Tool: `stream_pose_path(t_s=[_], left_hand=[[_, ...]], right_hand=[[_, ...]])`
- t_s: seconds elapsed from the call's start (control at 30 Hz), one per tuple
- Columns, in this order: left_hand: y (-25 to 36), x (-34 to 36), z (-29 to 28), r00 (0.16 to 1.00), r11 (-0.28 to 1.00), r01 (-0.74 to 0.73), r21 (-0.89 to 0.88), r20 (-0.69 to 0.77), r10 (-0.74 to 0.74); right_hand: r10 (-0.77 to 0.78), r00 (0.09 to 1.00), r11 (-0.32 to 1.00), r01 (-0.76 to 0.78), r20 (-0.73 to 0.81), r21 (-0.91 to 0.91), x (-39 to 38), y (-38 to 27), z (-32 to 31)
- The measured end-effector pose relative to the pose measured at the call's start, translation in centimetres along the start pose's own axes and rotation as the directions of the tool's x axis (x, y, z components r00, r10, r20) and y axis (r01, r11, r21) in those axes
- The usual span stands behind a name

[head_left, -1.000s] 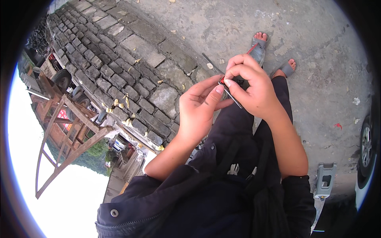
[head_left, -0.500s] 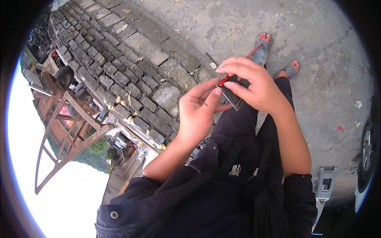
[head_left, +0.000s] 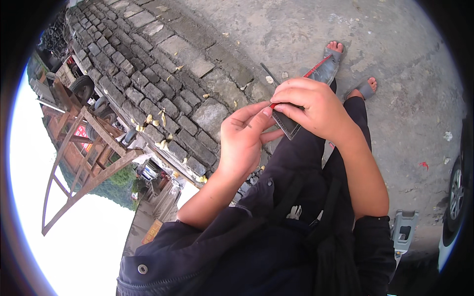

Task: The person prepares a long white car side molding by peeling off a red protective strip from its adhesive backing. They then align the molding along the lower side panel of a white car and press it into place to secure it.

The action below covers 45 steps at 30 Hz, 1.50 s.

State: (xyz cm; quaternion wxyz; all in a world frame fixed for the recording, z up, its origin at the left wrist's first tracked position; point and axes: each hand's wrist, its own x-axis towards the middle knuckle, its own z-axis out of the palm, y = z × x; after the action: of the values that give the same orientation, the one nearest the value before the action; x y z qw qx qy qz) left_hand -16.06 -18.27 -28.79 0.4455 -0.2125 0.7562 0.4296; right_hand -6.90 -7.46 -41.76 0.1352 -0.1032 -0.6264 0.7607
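Note:
My left hand is closed on the lower end of a dark grey flat item, thumb and fingertips at a narrow red strip along it. My right hand is closed on the same end from the right, its fingertips meeting near my left thumb and hiding part of the item. A grey upper section with the red line reaches toward my sandalled foot; a thin dark bar shows above my fingers. I cannot make out the item's full shape.
Rough stone paving borders concrete ground on my left. Beyond it are a rusty metal frame and old tyres. At right stand a car wheel and a grey plastic-looking object. My legs are below my hands.
My right hand has shifted slightly down and its fingers now stretch further across the item toward my left thumb. More of the item's dark lower corner shows than a second ago.

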Motion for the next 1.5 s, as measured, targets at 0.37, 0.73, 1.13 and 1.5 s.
stream_pose_path(t_s=[0.37,0.73,1.13,1.5], left_hand=[[-0.4,-0.1,0.1,0.998,0.998,-0.038,0.039,-0.051,0.04],[-0.4,-0.1,0.5,0.992,0.986,-0.074,0.151,-0.089,0.088],[-0.4,-0.2,0.8,0.994,0.979,-0.083,0.186,-0.051,0.094],[-0.9,-0.5,0.4,0.99,0.973,-0.081,0.216,-0.099,0.104]], right_hand=[[0.063,0.996,0.996,-0.067,-0.068,-0.061,-0.4,-0.9,0.8],[0.076,0.995,0.996,-0.073,-0.066,0.056,-0.6,-1.9,0.0],[0.042,0.999,0.997,-0.042,-0.011,0.063,-0.6,-1.5,0.0],[-0.005,1.0,1.0,0.005,-0.005,0.012,-0.8,-1.1,1.4]])
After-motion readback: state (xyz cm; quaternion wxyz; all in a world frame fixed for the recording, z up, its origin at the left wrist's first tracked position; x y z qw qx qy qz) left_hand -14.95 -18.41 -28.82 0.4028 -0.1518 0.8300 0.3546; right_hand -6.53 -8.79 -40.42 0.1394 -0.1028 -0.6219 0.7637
